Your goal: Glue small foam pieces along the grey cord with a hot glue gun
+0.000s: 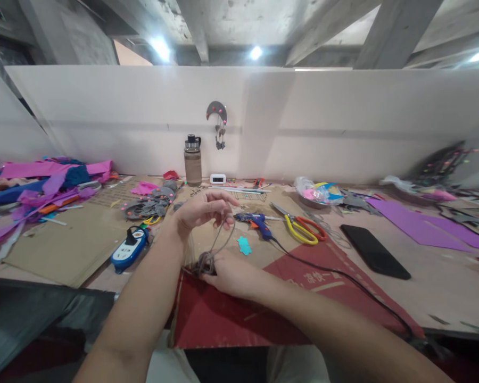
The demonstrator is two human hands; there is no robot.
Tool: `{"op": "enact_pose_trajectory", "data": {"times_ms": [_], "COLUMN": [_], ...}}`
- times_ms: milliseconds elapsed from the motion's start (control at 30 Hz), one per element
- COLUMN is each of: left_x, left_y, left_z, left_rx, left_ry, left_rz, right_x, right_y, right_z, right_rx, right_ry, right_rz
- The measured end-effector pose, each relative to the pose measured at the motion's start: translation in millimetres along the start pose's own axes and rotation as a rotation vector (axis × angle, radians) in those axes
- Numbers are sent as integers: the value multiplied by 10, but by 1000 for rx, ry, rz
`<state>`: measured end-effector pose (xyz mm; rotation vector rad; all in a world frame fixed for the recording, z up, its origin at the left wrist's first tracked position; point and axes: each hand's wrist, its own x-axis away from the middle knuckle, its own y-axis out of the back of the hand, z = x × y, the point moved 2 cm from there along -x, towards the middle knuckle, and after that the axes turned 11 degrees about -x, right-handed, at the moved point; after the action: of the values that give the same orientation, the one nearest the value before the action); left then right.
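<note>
A tangled bundle of grey cord (204,264) lies at the near left of the cardboard. My right hand (229,271) is closed on this bundle, with its fingertips partly hidden. Above it, my left hand (205,210) is raised with curled fingers, pinching a strand that loops down to the bundle. Just right of my hands are a small turquoise cut-out (244,245) and a blue glue gun (259,224) with its black cable. Scissors with yellow and orange handles (303,227) lie open beyond the glue gun.
A blue-and-white power strip (130,249) sits left of my left forearm. A black phone (374,251) lies to the right. Behind stand a water bottle (192,162) and a small white clock (217,178). Colourful felt strips (56,186) pile up at left; a grey moon ornament (217,113) hangs on the partition.
</note>
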<state>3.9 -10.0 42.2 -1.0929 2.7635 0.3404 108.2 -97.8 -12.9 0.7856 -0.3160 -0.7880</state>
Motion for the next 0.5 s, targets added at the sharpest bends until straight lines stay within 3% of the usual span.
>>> {"op": "enact_pose_trajectory", "data": {"times_ms": [67, 167, 200, 233, 300, 367, 500], "left_x": [-26, -81, -101, -120, -151, -170, -183], "left_y": [37, 77, 82, 84, 83, 83, 74], "left_z": [18, 73, 97, 121, 164, 192, 214], "left_rx": [17, 34, 33, 29, 19, 8, -27], "left_ry": [-1, 44, 69, 97, 142, 167, 184], "left_rz": [-82, -205, -228, -240, -251, -256, -255], "right_x": [147, 455, 551, 617, 685, 716, 821], "right_y": [39, 95, 115, 148, 234, 359, 701], "right_z": [127, 323, 356, 366, 341, 308, 347], "right_rx": [-98, -280, -241, -186, -70, -7, -214], "right_ry": [90, 299, 343, 345, 273, 162, 78], "right_rz": [151, 623, 774, 808, 706, 487, 110]}}
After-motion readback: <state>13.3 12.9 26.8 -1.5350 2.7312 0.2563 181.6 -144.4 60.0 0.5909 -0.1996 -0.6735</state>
